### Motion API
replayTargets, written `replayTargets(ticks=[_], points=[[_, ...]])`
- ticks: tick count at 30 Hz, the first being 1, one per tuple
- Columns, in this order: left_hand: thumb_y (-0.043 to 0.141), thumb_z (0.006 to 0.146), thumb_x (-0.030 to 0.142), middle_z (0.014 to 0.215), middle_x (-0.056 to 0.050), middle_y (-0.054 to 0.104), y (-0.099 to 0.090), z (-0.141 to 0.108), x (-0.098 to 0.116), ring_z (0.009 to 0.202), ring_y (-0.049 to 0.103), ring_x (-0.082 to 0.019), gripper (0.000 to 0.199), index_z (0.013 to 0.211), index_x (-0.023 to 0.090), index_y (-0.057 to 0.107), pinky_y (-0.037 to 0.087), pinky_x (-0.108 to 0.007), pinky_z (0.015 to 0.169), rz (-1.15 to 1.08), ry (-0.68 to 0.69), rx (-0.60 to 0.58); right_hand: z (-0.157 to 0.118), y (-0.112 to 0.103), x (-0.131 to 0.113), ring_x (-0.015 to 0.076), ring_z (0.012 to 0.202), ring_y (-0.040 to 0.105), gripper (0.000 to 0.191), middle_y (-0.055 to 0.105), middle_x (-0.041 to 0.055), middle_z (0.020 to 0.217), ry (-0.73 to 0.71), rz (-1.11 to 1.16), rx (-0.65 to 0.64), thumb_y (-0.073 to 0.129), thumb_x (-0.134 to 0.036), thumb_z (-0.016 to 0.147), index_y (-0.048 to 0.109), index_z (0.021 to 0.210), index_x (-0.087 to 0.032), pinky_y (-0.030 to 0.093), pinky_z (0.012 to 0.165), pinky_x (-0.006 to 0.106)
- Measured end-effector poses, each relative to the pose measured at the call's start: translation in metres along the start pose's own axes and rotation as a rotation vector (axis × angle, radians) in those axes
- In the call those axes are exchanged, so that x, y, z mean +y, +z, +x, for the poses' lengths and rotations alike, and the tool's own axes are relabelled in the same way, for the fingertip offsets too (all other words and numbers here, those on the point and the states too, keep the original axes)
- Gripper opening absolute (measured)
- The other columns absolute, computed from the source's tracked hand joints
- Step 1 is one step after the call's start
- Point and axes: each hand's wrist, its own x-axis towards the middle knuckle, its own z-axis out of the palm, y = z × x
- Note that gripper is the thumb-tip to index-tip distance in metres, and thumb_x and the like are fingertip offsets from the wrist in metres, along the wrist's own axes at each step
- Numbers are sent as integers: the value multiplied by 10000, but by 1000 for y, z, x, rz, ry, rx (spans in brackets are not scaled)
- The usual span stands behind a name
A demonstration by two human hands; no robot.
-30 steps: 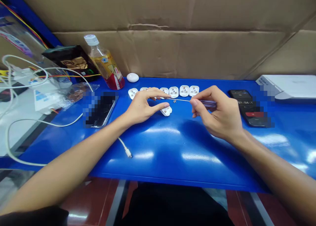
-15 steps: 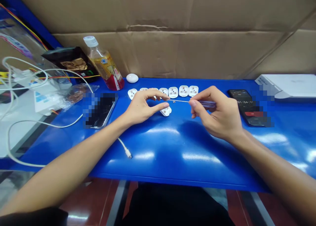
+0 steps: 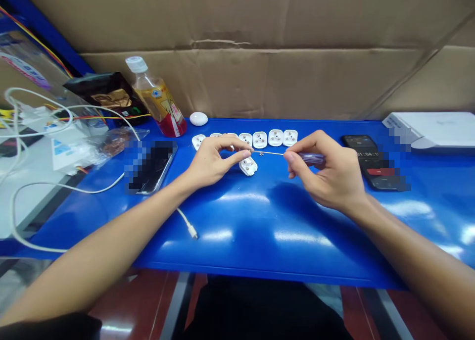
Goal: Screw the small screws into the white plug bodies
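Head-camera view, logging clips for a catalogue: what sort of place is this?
Probably a small electrical assembly workbench: white three-pin plug housings lie in a row on a blue bench, the right hand holds a purple-handled screwdriver, and cardboard lines the wall behind.

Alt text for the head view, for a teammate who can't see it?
Right hand pinches a purple-handled screwdriver whose thin shaft points toward the left hand, which curls over a white plug body on a blue table. A row of matching plug bodies lies behind.

Eight white plug bodies (image 3: 260, 139), seven in row, one apart; two phones (image 3: 361, 149); one screwdriver (image 3: 310, 157); one bottle (image 3: 159, 102).
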Motion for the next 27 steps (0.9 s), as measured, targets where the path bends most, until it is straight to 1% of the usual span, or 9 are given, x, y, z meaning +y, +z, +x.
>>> replayTargets(ticks=[4,7,9,11,13,16,22,25,27], points=[[792,977,439,1008,-89,836,0,0,2,966,740,-247,235,999,215,860,564,-398,899,78,17,-11,1,-2,2,189,695,745,75,761,18,865,-44,-31,-21,676,-256,1026,631,966,-254,660,662,368],[789,985,402,996,-77,839,-2,-1,5,952,732,-245,186,977,228,853,545,-424,942,218,121,0,2,-4,4,209,767,766,97,766,31,924,-92,-58,-57,678,-194,980,616,1012,-262,676,722,386],[802,976,375,965,-64,834,-3,-1,6,945,716,-239,147,966,238,854,538,-427,954,292,196,32,3,-4,5,236,837,790,197,778,54,1021,-60,-51,-57,686,-182,942,590,1087,-273,680,732,401],[811,964,375,927,-54,821,-3,-2,6,944,696,-238,133,958,249,856,537,-428,954,340,235,71,3,-4,4,250,838,800,255,782,63,1061,6,-29,-52,695,-207,933,557,1134,-283,663,664,391],[809,959,388,904,-49,810,-3,-2,7,946,685,-239,144,950,253,858,539,-431,949,376,238,96,3,-5,4,231,749,786,234,777,47,999,40,-8,-65,689,-235,949,541,1125,-282,631,602,369],[799,957,387,901,-49,804,-3,-2,7,949,686,-240,151,941,249,859,541,-432,952,397,219,82,3,-6,4,186,651,739,169,750,12,892,28,20,-103,665,-237,976,535,1079,-271,627,634,358],[807,960,324,970,-46,832,-4,-3,5,982,710,-242,93,990,250,855,529,-440,992,317,247,1,5,-8,5,204,757,739,177,728,14,901,-115,-47,-125,662,-144,922,565,994,-273,638,681,365],[813,960,332,1010,-56,843,-5,-2,5,999,731,-248,115,1024,244,851,522,-447,1010,282,238,-20,4,-9,5,209,757,738,186,718,8,893,-135,-66,-126,660,-131,916,569,997,-272,630,669,362],[833,940,353,1071,-69,842,-6,-1,7,1048,735,-259,179,1079,242,847,523,-449,1033,280,205,-31,3,-9,6,207,766,742,190,721,10,903,-133,-72,-120,661,-130,917,569,1006,-270,627,678,354]])
